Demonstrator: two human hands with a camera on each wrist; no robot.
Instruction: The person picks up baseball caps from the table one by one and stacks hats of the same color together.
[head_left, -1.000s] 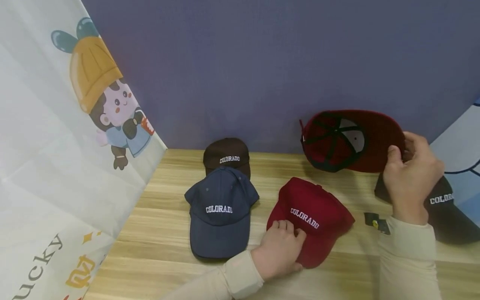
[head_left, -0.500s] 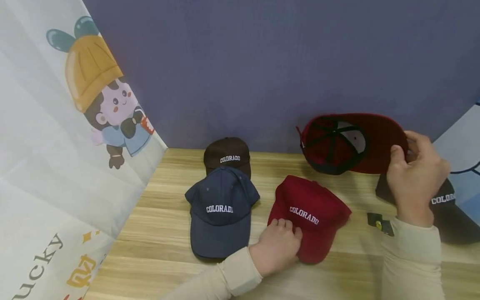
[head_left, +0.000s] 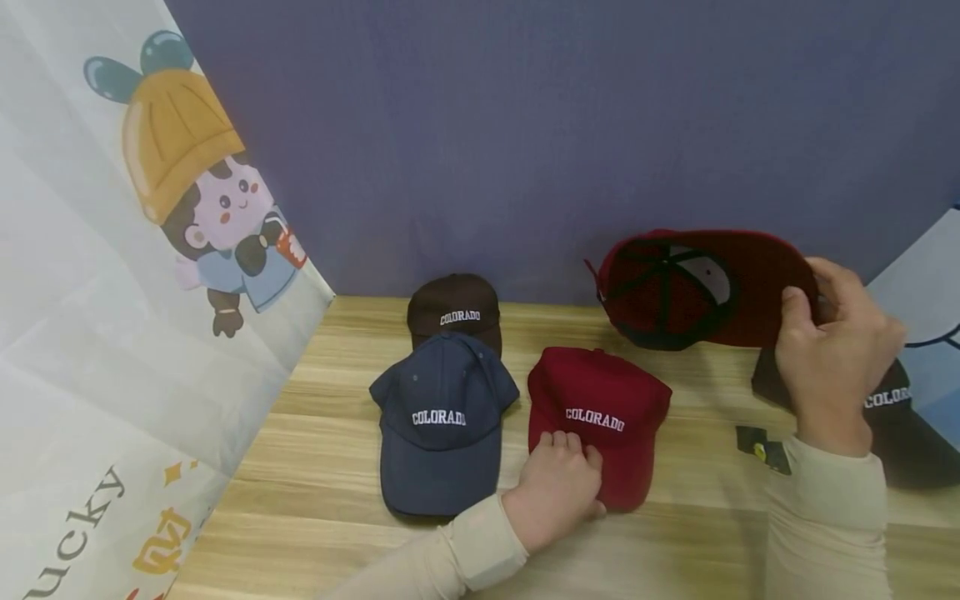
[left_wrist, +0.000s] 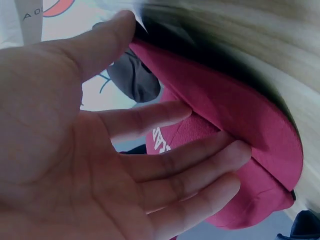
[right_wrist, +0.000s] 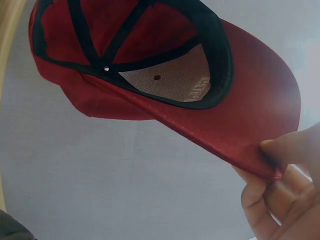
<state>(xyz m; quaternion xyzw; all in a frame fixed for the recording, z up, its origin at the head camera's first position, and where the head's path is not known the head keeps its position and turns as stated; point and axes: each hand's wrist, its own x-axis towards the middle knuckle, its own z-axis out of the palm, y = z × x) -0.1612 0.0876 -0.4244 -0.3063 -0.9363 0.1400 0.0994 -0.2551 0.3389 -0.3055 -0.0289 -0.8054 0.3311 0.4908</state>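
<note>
In the head view my right hand [head_left: 840, 350] pinches the brim of a dark red cap [head_left: 772, 283], held up before the back panel with its inside facing me. The right wrist view shows my thumb on the brim's underside and my fingers behind it. My left hand [head_left: 555, 483] rests on the brim of a brighter red COLORADO cap [head_left: 600, 379], which sits on the wooden table. In the left wrist view its fingers [left_wrist: 205, 157] lie fairly straight and spread against this cap, with the thumb at the brim's edge.
Left of the red cap lies a navy cap [head_left: 441, 467], overlapping a brown cap [head_left: 453, 296] behind it. A black cap [head_left: 911, 446] is at the right, partly behind my right hand. A grey-blue panel [head_left: 480, 150] bounds the back of the table [head_left: 315, 433].
The red cap under my left hand has turned, its brim swinging toward me, and shifted left. My right hand with its cap has moved slightly right and down.
</note>
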